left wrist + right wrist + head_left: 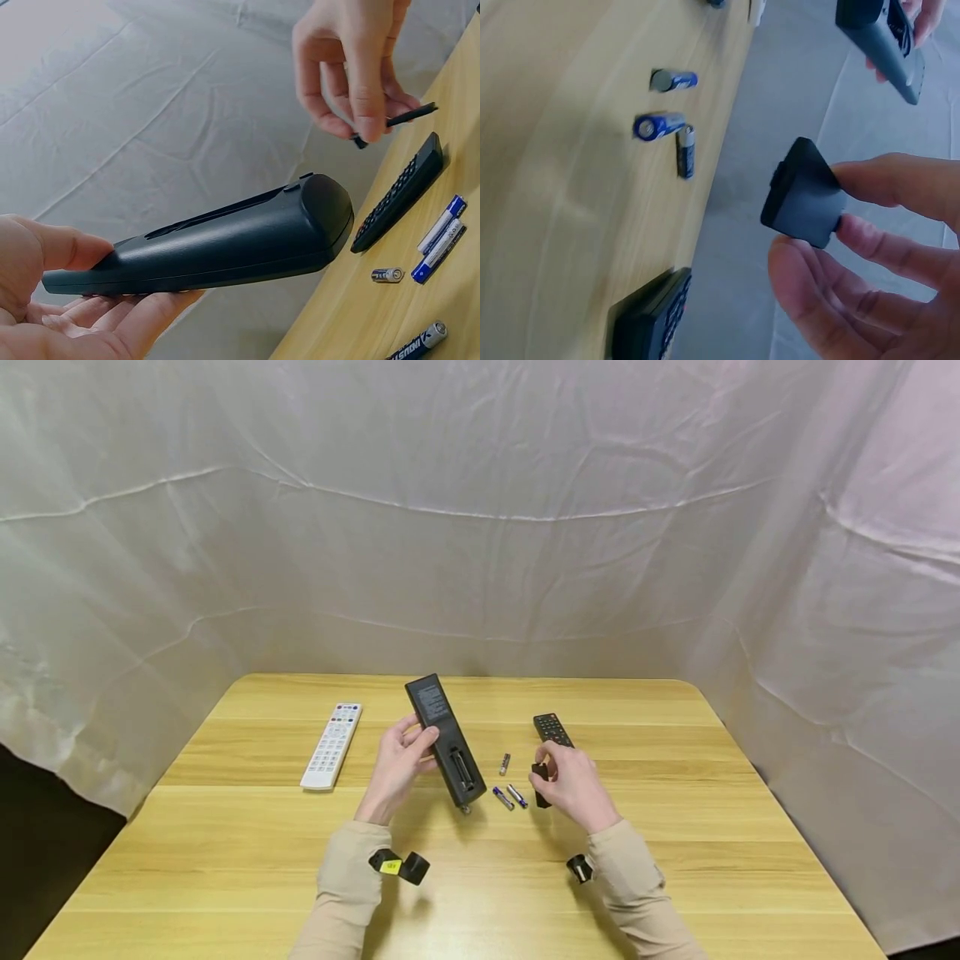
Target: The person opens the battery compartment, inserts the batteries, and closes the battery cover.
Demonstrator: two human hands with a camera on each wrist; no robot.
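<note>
My left hand (395, 768) holds a black remote control (433, 703) above the table, its back turned up. The battery compartment (461, 768) near its lower end lies uncovered. My right hand (577, 783) pinches a small black battery cover (806, 199) between thumb and fingers, off to the right of that remote. On the table between the hands lie two blue-and-silver batteries (503, 798) side by side and another battery (505, 764) just beyond them. One more battery (420, 343) lies below the held remote, mostly hidden by it in the head view.
A second black remote (552, 728) lies buttons up beyond my right hand, partly covered by it. To the left, a white remote (332, 747) lies buttons up on the wooden table (225, 860). Pale curtain fabric (480, 568) hangs behind and around the table.
</note>
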